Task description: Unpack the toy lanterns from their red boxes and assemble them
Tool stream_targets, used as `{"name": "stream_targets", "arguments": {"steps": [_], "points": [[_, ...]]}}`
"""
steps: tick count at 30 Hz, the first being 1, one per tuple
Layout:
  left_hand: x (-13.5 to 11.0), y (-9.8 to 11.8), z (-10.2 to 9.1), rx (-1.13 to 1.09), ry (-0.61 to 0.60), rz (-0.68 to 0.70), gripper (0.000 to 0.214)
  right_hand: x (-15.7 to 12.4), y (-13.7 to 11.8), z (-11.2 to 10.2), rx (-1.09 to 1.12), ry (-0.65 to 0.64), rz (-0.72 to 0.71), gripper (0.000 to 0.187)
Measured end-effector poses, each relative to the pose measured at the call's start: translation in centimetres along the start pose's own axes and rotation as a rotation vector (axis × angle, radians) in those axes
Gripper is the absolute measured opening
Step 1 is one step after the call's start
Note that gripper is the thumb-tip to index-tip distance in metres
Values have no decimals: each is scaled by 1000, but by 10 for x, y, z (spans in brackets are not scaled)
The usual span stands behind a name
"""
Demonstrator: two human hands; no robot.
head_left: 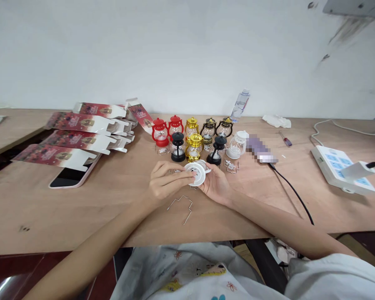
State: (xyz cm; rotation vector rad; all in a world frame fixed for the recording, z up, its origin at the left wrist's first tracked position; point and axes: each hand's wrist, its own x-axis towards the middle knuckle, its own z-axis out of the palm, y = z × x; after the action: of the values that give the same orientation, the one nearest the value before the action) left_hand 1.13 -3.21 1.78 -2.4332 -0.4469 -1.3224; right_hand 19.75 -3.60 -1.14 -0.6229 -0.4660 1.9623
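Both my hands meet over the middle of the wooden table (81, 208) around a small white toy lantern (196, 173). My left hand (167, 180) pinches its round base from the left, fingers closed. My right hand (217, 183) cups it from the right, fingers wrapped round it. A bent wire handle (181, 206) lies on the table just under my left hand. Behind the hands stand several little lanterns: red (160, 132), black (178, 146), gold (194, 148) and white (237, 144).
Folded red cartons (81, 133) lie at the left, over a phone (70, 177). A white power strip (342, 168) with a plug sits at the right, and a black cable (292, 189) runs toward the table's edge. A plastic bottle (240, 105), a screwdriver (286, 139) and another wire piece (231, 166) lie further back.
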Motion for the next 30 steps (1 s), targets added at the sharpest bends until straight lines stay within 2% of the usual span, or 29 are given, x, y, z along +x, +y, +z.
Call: {"name": "stream_targets", "arguments": {"steps": [9,17,21,23,25,30], "points": [[1,-2,1,56,38,55,20,1,-1,-2,-11,-21,6,13],[0,-2,3,47,61,45,21,0,-1,-1,-15,-1,16,17],[-2,0,6,31,59,-16,18,1,-1,-1,-6,-1,20,15],[-2,2,8,-33,45,-106,14,1,-1,-1,-7,4,18,15],[-1,3,10,-147,33,-275,7,1,-2,-1,-10,10,10,15],[4,6,17,-540,46,-791,32,2,-2,-1,-8,28,4,18]]}}
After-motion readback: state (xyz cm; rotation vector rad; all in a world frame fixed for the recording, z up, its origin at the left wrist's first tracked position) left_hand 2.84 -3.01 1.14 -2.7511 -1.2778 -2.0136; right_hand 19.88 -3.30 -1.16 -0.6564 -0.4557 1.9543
